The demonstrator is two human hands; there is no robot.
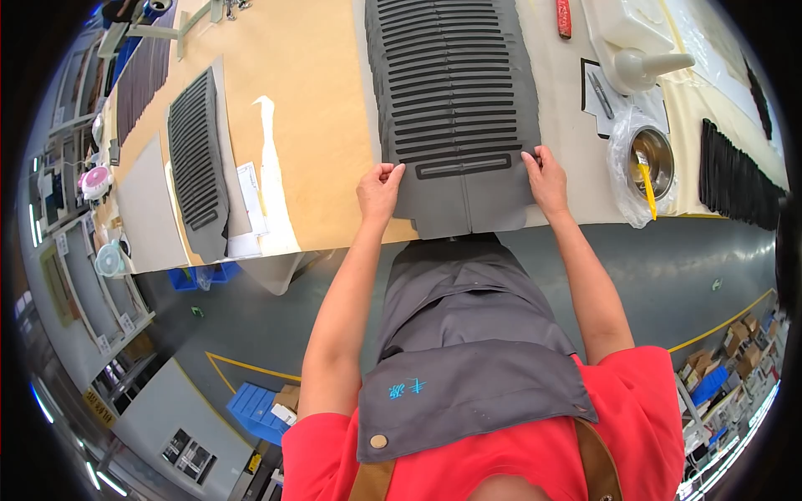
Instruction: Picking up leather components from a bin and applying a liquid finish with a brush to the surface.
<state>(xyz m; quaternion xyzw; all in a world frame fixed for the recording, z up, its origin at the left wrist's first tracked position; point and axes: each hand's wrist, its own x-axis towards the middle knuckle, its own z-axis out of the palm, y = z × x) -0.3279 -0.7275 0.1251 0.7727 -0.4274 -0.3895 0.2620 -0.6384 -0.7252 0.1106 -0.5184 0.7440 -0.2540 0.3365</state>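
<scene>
In front of me a stack of dark grey sheet pieces (455, 196) lies on the worktable, its near end close to the table edge. Rows of black strips (451, 113) run across the top piece, and a long thin black loop sits nearest me. My left hand (380, 192) pinches the left edge of the grey sheet. On the opposite edge, at about the same height, my right hand (545, 178) pinches it between thumb and fingers. How many layers each hand grips is hidden.
At right stand a metal bowl (660, 159) in clear plastic with a yellow-handled brush (647, 188), a white bottle (643, 71), a cutter (600, 93) and a bundle of black strips (735, 175). Another striped grey stack (198, 159) lies left. A red-handled tool (564, 18) lies farther back.
</scene>
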